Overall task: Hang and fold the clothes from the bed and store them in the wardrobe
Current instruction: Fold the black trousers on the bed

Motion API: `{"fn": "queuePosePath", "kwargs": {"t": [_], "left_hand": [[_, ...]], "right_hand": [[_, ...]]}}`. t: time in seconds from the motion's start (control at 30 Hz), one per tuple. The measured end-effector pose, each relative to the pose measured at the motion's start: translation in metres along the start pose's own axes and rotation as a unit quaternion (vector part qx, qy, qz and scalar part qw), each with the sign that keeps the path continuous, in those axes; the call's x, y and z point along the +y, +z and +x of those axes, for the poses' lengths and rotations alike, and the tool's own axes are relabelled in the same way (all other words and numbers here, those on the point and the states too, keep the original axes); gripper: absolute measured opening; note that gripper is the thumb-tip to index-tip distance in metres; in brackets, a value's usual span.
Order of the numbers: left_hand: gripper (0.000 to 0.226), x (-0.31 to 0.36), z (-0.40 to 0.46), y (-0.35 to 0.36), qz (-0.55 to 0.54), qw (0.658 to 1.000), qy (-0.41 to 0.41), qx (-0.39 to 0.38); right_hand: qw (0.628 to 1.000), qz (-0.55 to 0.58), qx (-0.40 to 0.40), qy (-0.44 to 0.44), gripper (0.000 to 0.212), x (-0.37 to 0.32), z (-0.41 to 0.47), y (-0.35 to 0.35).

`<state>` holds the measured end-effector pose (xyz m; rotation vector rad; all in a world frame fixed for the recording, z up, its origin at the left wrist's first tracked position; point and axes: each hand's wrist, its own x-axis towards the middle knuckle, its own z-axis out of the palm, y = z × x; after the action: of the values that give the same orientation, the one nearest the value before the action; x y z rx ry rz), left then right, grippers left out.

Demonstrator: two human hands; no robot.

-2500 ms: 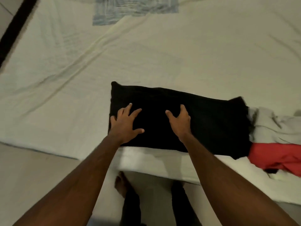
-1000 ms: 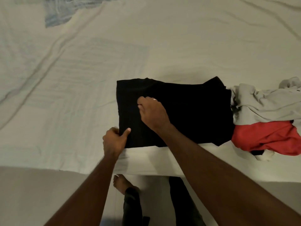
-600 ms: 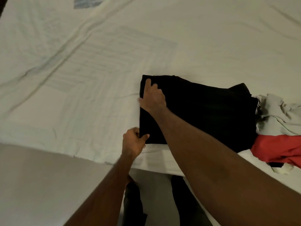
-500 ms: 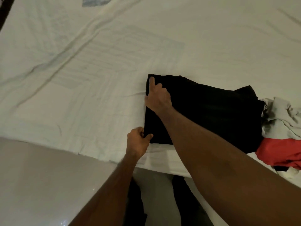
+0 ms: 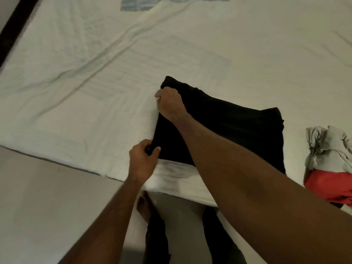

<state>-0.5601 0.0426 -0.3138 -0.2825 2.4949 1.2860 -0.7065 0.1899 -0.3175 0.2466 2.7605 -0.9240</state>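
Where the folded black garment [image 5: 219,130] lies flat on the bed [image 5: 95,92], close to the bed's near edge, we observe both hands at its left side. The left hand [image 5: 142,161] pinches the near left corner, thumb on top and fingers curled beneath the fabric. The right hand [image 5: 169,103] grips the far left edge, fingers curled around it; the fingertips are hidden under the hand. To the right of the black garment, apart from it, a crumpled grey garment [image 5: 327,147] rests on top of a red garment [image 5: 329,185].
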Motion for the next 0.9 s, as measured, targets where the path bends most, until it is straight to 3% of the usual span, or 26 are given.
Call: {"fn": "queuePosePath", "kwargs": {"t": [0.17,0.23,0.3,0.5,0.67,0.9], "left_hand": [[0.007,-0.005,0.0,-0.034,-0.055,0.997,0.018,0.047],[0.004,0.002,-0.005,-0.034,-0.06,0.997,0.033,0.046],[0.018,0.013,-0.01,-0.025,-0.054,0.997,0.052,0.036],[0.047,0.047,-0.03,0.049,-0.058,0.989,0.126,-0.046],[0.049,0.084,-0.048,0.125,-0.016,0.968,0.207,-0.141],[0.053,0.127,-0.079,0.209,0.081,0.941,0.223,-0.242]], "right_hand": [[0.975,0.186,0.124,-0.007,0.015,-0.052,-0.002,0.004],[0.971,0.206,0.124,0.003,0.029,-0.053,-0.012,-0.005],[0.976,0.193,0.097,0.02,0.04,-0.038,-0.023,-0.016],[0.956,0.257,0.108,0.092,0.065,0.067,-0.07,-0.066],[0.949,0.265,0.097,0.142,0.073,0.166,-0.113,-0.119],[0.931,0.289,0.096,0.202,0.084,0.263,-0.149,-0.157]]}}
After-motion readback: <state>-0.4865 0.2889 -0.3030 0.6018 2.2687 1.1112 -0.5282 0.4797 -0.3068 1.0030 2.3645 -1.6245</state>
